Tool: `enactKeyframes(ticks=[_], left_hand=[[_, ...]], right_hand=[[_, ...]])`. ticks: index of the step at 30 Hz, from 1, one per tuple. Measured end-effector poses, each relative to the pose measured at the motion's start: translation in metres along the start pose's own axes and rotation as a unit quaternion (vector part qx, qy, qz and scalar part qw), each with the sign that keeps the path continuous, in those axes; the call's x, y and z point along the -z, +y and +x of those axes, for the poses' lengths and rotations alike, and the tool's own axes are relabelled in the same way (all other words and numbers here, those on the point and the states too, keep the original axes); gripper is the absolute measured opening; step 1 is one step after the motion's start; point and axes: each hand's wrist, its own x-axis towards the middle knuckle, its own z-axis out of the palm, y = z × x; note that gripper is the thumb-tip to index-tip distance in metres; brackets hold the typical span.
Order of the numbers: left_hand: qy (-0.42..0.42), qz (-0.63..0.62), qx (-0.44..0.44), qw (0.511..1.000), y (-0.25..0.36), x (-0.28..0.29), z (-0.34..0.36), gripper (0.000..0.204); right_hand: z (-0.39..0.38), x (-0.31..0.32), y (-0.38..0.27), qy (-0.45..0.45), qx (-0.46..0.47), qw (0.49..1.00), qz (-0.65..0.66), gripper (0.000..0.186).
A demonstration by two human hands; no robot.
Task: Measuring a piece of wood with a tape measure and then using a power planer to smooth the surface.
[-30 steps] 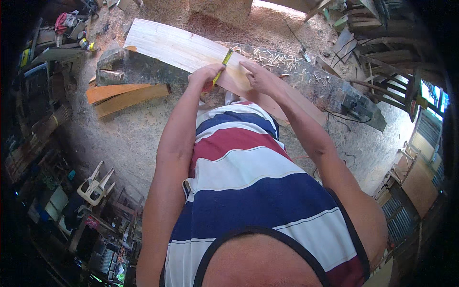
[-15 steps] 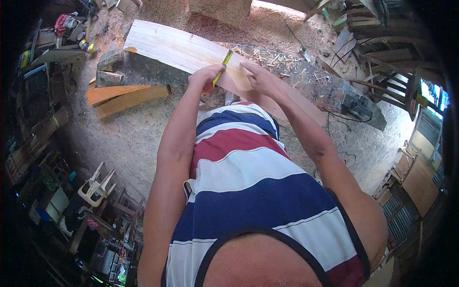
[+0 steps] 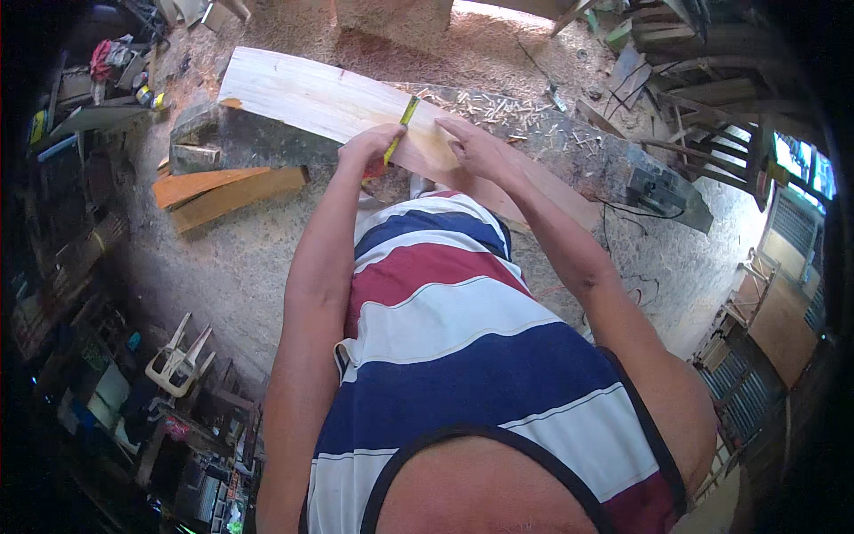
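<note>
A long pale wooden board (image 3: 302, 89) lies slantwise over a dark, worn bench (image 3: 276, 133). My left hand (image 3: 372, 145) is closed round a tape measure at the board's near edge; a bit of its red case shows below the fingers. The tape measure's yellow blade (image 3: 408, 113) stretches across the board's width. Just right of the blade, my right hand (image 3: 480, 153) is over the board, index finger extended toward the wood and the other fingers partly bent. Nothing shows in that hand, though its palm is hidden.
Wood shavings (image 3: 498, 111) litter the bench behind the board. A dark power tool (image 3: 656, 191) with a cord sits at the bench's right end. Orange-brown boards (image 3: 233, 196) lie at the left. A white plastic chair (image 3: 181, 363) and stacked lumber (image 3: 712, 93) stand farther out.
The whole view has shifted slightly, so the board and bench appear a little farther left. My right hand's fingers have shifted slightly above the board. My left hand still grips the tape measure.
</note>
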Motion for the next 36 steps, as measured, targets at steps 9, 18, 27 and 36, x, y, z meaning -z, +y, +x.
enactKeyframes(ticks=[9, 18, 27, 36], left_hand=[[-0.01, 0.026, -0.049, 0.998, -0.006, -0.001, 0.025, 0.068], [-0.027, 0.091, -0.066, 0.993, -0.024, 0.005, 0.073, 0.072], [-0.02, 0.076, -0.079, 0.994, -0.014, 0.003, 0.049, 0.073], [-0.034, 0.067, 0.029, 0.997, 0.002, 0.008, 0.023, 0.079]], right_hand=[[-0.03, 0.025, 0.015, -0.033, -0.087, 0.994, 0.057, 0.057], [-0.069, -0.001, 0.039, 0.005, -0.147, 0.988, -0.037, 0.063], [-0.022, -0.008, 0.018, -0.041, -0.136, 0.99, -0.024, 0.064], [-0.061, -0.017, 0.055, 0.081, -0.08, 0.992, -0.053, 0.067]])
